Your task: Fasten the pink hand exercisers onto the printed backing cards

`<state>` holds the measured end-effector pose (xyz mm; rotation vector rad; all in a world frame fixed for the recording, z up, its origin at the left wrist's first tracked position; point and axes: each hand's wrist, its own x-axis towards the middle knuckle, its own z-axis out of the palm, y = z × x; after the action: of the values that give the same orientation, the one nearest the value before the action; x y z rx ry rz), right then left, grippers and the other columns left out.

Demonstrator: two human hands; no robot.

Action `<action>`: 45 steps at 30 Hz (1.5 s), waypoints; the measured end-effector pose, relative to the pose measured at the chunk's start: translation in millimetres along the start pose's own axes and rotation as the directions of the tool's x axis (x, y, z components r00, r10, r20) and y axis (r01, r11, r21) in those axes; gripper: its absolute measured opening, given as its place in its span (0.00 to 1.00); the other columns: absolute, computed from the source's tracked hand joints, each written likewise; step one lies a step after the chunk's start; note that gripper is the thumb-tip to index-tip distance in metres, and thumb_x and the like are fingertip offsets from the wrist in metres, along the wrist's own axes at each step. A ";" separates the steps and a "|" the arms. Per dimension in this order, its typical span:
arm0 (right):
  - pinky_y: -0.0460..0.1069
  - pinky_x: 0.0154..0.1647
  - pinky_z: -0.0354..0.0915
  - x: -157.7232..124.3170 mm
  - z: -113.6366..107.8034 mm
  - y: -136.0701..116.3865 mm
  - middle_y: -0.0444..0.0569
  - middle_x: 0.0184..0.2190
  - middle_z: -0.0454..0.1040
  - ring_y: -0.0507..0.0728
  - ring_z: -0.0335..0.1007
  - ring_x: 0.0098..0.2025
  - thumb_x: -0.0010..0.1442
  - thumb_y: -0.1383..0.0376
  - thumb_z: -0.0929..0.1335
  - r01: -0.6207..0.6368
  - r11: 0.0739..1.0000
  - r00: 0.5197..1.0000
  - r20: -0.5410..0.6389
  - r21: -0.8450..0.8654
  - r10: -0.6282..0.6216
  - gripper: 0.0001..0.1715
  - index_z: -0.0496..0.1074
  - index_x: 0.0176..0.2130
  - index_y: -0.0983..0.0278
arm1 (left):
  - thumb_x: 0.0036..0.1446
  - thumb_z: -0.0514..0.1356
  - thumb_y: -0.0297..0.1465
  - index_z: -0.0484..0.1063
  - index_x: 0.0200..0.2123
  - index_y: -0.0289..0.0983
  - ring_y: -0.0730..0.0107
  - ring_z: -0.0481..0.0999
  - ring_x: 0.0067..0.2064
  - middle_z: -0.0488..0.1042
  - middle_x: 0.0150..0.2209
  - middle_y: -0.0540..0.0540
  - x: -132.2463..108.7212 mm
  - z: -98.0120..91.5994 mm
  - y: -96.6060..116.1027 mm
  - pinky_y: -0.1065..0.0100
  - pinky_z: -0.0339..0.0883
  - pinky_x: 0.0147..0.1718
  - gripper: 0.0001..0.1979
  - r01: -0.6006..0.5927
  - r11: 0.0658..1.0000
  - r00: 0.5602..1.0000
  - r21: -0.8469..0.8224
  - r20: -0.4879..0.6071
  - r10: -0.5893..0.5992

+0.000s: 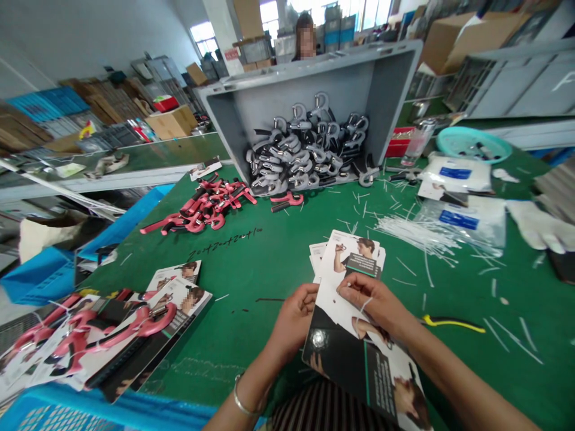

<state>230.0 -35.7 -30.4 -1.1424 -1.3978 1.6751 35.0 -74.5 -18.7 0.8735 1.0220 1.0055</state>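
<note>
My left hand (294,317) is closed on the left edge of a printed card (335,341), which tilts toward me near the table's front edge. My right hand (375,302) lies over that card, its thumb and fingers pinched near a small hole. A thin white cable tie (366,304) shows among those fingers; its far end is hidden. Beneath the upper part of the card lie more printed cards (317,254). To the left, pink C-shaped tools with black parts (155,320) are fastened to similar cards (188,302) in an overlapping pile.
A grey crate (309,72) on its side holds many grey C-shaped tools (300,155). Loose pink tools (204,206) lie left of it. White ties (417,233), a yellow-and-black handle (453,323) and a glove (539,224) lie right. A blue basket (112,413) stands front left; a person (306,39) is beyond.
</note>
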 end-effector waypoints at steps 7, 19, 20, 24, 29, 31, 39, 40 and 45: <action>0.46 0.31 0.58 -4.2 1.9 -6.1 0.42 0.30 0.69 0.51 0.62 0.30 0.60 0.53 0.70 0.019 1.000 0.999 0.030 -0.009 -0.019 0.15 0.70 0.36 0.63 | 0.55 0.67 0.38 0.69 0.48 0.35 0.67 0.78 0.36 0.79 0.37 0.43 1.3 -6.2 5.5 0.70 0.68 0.36 0.21 0.015 0.999 1.000 -0.036 0.024 -0.014; 0.46 0.34 0.58 -3.1 7.7 -1.9 0.42 0.30 0.69 0.51 0.62 0.32 0.61 0.55 0.69 0.033 0.998 0.999 0.038 -0.062 -0.030 0.14 0.72 0.36 0.64 | 0.55 0.65 0.37 0.73 0.42 0.34 0.73 0.74 0.32 0.77 0.33 0.47 13.5 -23.3 -16.0 0.74 0.63 0.32 0.15 0.057 0.998 0.995 -0.034 -0.086 -0.060; 0.45 0.33 0.57 -2.9 7.6 -1.3 0.42 0.30 0.69 0.51 0.62 0.32 0.61 0.55 0.69 0.026 0.998 0.999 0.033 -0.052 -0.024 0.14 0.72 0.36 0.64 | 0.55 0.66 0.37 0.73 0.42 0.35 0.72 0.74 0.33 0.77 0.34 0.47 12.0 -22.5 -16.5 0.74 0.64 0.33 0.14 0.051 0.998 0.996 -0.026 -0.072 -0.052; 0.45 0.31 0.57 -5.3 5.4 -3.6 0.42 0.29 0.69 0.50 0.61 0.30 0.61 0.55 0.70 0.009 1.000 0.999 0.031 -0.009 -0.009 0.14 0.71 0.36 0.63 | 0.55 0.66 0.37 0.76 0.38 0.35 0.73 0.73 0.33 0.77 0.34 0.48 2.5 -17.6 -12.9 0.74 0.64 0.34 0.11 0.029 1.000 0.998 0.004 -0.061 -0.029; 0.45 0.33 0.59 -12.1 5.8 -16.5 0.43 0.31 0.72 0.52 0.64 0.31 0.62 0.56 0.68 0.063 0.988 0.998 0.028 -0.141 -0.060 0.11 0.73 0.37 0.62 | 0.53 0.66 0.36 0.79 0.36 0.36 0.72 0.72 0.32 0.76 0.31 0.49 -10.8 -10.6 -4.3 0.74 0.64 0.33 0.10 -0.032 0.996 0.999 0.087 -0.037 0.036; 0.46 0.34 0.60 -13.9 7.4 -21.4 0.44 0.32 0.74 0.53 0.66 0.33 0.63 0.58 0.68 0.099 0.966 0.995 0.024 -0.237 -0.096 0.10 0.74 0.37 0.62 | 0.53 0.65 0.34 0.80 0.37 0.36 0.69 0.72 0.34 0.77 0.33 0.48 -14.3 -8.9 -3.0 0.72 0.65 0.34 0.10 -0.069 0.981 0.997 0.179 -0.027 0.075; 0.46 0.35 0.61 -4.2 6.0 -13.7 0.45 0.32 0.76 0.53 0.68 0.33 0.63 0.60 0.67 0.171 0.929 0.985 0.086 -0.329 -0.150 0.10 0.75 0.36 0.63 | 0.53 0.62 0.31 0.81 0.35 0.35 0.62 0.75 0.38 0.80 0.37 0.44 -9.5 -10.8 -14.2 0.68 0.67 0.37 0.09 -0.113 0.883 0.994 0.456 0.042 0.105; 0.46 0.35 0.61 -1.7 5.9 -10.1 0.45 0.32 0.76 0.53 0.67 0.33 0.63 0.60 0.67 0.167 0.933 0.985 0.091 -0.319 -0.146 0.10 0.75 0.36 0.63 | 0.53 0.62 0.31 0.81 0.35 0.35 0.62 0.75 0.38 0.80 0.36 0.44 -8.3 -11.9 -16.9 0.68 0.67 0.37 0.09 -0.114 0.882 0.993 0.457 0.041 0.107; 0.46 0.34 0.60 -0.6 10.3 5.9 0.45 0.31 0.75 0.53 0.67 0.33 0.63 0.59 0.68 0.143 0.954 0.986 0.123 -0.263 -0.114 0.11 0.75 0.36 0.64 | 0.55 0.61 0.30 0.81 0.36 0.35 0.62 0.76 0.39 0.80 0.37 0.43 -14.0 -18.3 -25.4 0.67 0.68 0.39 0.09 -0.141 0.881 0.990 0.451 0.078 0.119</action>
<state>221.1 -41.5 -35.6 -1.0938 -1.7730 1.5045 21.1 -93.3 -43.8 1.3631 1.1934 0.8600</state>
